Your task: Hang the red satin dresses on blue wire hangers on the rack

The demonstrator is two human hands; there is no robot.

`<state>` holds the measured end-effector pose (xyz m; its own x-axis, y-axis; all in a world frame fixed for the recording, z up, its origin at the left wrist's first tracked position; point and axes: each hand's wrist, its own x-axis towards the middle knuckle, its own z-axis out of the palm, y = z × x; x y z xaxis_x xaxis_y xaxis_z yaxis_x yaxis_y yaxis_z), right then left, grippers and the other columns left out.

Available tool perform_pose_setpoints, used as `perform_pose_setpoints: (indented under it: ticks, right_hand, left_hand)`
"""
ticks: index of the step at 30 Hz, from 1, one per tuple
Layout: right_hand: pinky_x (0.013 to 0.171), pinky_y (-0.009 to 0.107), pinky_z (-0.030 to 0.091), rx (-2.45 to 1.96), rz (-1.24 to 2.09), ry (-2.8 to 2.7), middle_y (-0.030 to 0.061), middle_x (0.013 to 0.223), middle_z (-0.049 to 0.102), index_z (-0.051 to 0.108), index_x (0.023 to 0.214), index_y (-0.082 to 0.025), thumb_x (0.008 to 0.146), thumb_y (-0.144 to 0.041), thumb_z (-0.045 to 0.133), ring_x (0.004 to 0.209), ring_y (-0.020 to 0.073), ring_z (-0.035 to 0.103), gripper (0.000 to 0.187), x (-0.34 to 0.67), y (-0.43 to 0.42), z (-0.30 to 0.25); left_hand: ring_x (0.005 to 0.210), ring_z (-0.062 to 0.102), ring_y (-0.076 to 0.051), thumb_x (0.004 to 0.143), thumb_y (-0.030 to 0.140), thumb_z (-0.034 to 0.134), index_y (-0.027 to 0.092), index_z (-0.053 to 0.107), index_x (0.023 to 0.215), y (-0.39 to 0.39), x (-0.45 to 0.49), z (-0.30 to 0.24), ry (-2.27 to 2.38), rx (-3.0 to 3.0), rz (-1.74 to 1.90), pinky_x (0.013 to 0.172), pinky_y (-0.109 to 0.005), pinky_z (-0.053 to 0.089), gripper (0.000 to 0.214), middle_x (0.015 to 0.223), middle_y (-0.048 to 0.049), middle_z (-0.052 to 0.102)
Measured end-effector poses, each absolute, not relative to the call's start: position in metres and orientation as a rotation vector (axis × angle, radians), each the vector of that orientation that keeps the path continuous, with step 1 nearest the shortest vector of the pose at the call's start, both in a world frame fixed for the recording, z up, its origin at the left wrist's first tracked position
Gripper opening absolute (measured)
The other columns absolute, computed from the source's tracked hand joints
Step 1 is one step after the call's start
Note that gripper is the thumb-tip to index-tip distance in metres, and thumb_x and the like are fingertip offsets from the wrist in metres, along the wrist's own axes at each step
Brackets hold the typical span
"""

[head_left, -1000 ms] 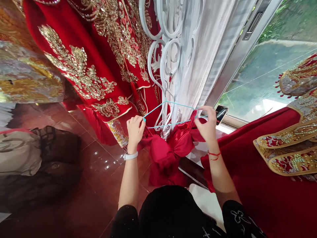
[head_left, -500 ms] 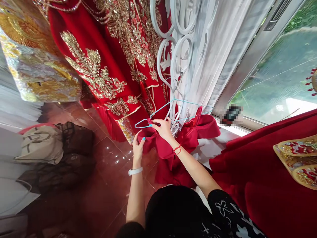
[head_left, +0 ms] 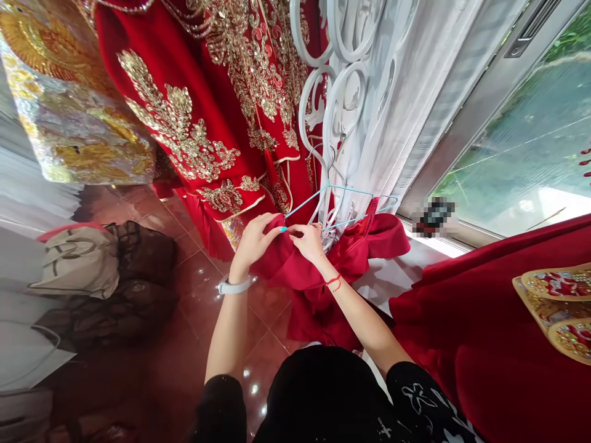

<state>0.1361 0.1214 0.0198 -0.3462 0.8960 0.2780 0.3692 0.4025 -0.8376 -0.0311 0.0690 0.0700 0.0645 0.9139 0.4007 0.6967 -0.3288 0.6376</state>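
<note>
A red dress (head_left: 305,271) with wide ruffled shoulders hangs on a thin light-blue wire hanger (head_left: 353,189). My left hand (head_left: 259,241) grips the dress at its left shoulder, thumb against the fabric near the hanger's left end. Close beside it, my right hand (head_left: 307,241) pinches at the same shoulder, fingertips almost meeting the left thumb. Both hands cover the hanger's left end. At the other end, the right shoulder strap (head_left: 371,216) sits over the hanger.
Red gowns with gold embroidery (head_left: 198,141) hang behind, beside a white scrolled metal stand (head_left: 332,111). Bags (head_left: 78,264) lie on the tiled floor at left. A window (head_left: 517,141) and red cloth (head_left: 443,307) are on the right.
My left hand has moved up and in from below the ruffle, onto the shoulder beside my right hand. The left ruffle is now gathered and largely covered. My right hand has barely shifted.
</note>
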Motion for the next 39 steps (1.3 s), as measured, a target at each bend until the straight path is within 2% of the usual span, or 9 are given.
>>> perform_pose_setpoints:
  ticks: [7,10,14,18,21,25,29,32,39]
  right_hand:
    - [0.111,0.048,0.041,-0.845,0.961,-1.921,0.0048,0.111,0.081,0.081,0.102,-0.025,0.088,-0.017,0.064,0.104,0.0233,0.072,0.023,0.16,0.121,0.024]
    - [0.105,0.04,0.05,-0.72,0.831,-1.712,0.0051,0.117,0.078,0.08,0.109,-0.026,0.089,-0.023,0.063,0.112,0.0223,0.069,0.026,0.209,0.111,0.02]
    - [0.103,0.046,0.052,-1.124,0.347,-1.266,0.0088,0.104,0.076,0.079,0.095,-0.021,0.083,-0.026,0.064,0.104,0.0253,0.069,0.019,0.306,0.112,-0.005]
    - [0.114,0.051,0.046,-1.292,0.413,-1.278,0.0132,0.133,0.069,0.071,0.124,-0.021,0.078,-0.037,0.072,0.125,0.0287,0.063,0.049,0.378,0.131,-0.027]
    - [0.113,0.049,0.047,-1.208,0.676,-1.38,0.0117,0.141,0.067,0.066,0.134,-0.025,0.075,-0.045,0.077,0.129,0.0282,0.063,0.064,0.399,0.141,-0.031]
    - [0.101,0.047,0.056,-1.141,0.834,-1.381,0.0099,0.115,0.079,0.078,0.112,-0.021,0.06,-0.046,0.088,0.11,0.0297,0.073,0.059,0.406,0.137,-0.031]
    - [0.082,0.044,0.06,-1.227,0.682,-1.18,0.0062,0.082,0.081,0.081,0.079,-0.02,0.06,-0.052,0.084,0.081,0.0262,0.074,0.037,0.414,0.127,-0.034]
    - [0.079,0.042,0.059,-1.266,0.537,-1.039,0.0057,0.08,0.081,0.081,0.076,-0.02,0.062,-0.054,0.081,0.077,0.0248,0.073,0.037,0.419,0.124,-0.03]
    - [0.078,0.038,0.059,-1.194,0.225,-1.017,0.0061,0.079,0.08,0.081,0.076,-0.019,0.075,-0.046,0.074,0.078,0.0234,0.073,0.028,0.391,0.125,0.021]
  left_hand:
    - [0.133,0.057,-0.028,0.1,0.048,0.05,0.022,0.052,0.144,0.064,-0.01,0.061,1.656,2.124,1.1,0.116,-0.046,0.041,0.051,0.144,-0.0122,0.061]
    - [0.131,0.057,-0.028,0.1,0.046,0.052,0.022,0.052,0.142,0.061,-0.012,0.059,1.681,2.186,1.189,0.115,-0.047,0.042,0.049,0.141,-0.012,0.062]
    - [0.122,0.058,-0.027,0.097,0.036,0.056,0.022,0.058,0.134,0.058,-0.007,0.062,1.719,2.33,1.361,0.11,-0.046,0.046,0.039,0.129,-0.0112,0.064]
    - [0.114,0.06,-0.026,0.096,0.024,0.055,0.021,0.067,0.121,0.066,0.025,0.065,1.684,2.492,1.457,0.103,-0.044,0.049,0.028,0.116,-0.0102,0.066]
    - [0.118,0.062,-0.025,0.097,0.024,0.054,0.02,0.066,0.126,0.085,0.067,0.062,1.438,2.612,1.194,0.106,-0.042,0.05,0.031,0.122,-0.0109,0.068]
    - [0.131,0.06,-0.026,0.099,0.033,0.058,0.018,0.056,0.143,0.116,0.128,0.056,1.309,2.558,0.888,0.112,-0.042,0.047,0.047,0.14,-0.0137,0.065]
    - [0.124,0.067,-0.026,0.099,0.031,0.06,0.016,0.06,0.139,0.136,0.167,0.05,1.303,2.391,0.842,0.107,-0.038,0.051,0.042,0.137,-0.0146,0.068]
    - [0.121,0.068,-0.025,0.1,0.029,0.059,0.015,0.067,0.131,0.141,0.175,0.045,1.345,2.289,0.868,0.106,-0.037,0.051,0.035,0.132,-0.0145,0.071]
    - [0.117,0.07,-0.025,0.101,0.035,0.057,0.017,0.066,0.134,0.134,0.171,0.042,1.365,2.25,0.8,0.104,-0.035,0.051,0.038,0.126,-0.0111,0.074]
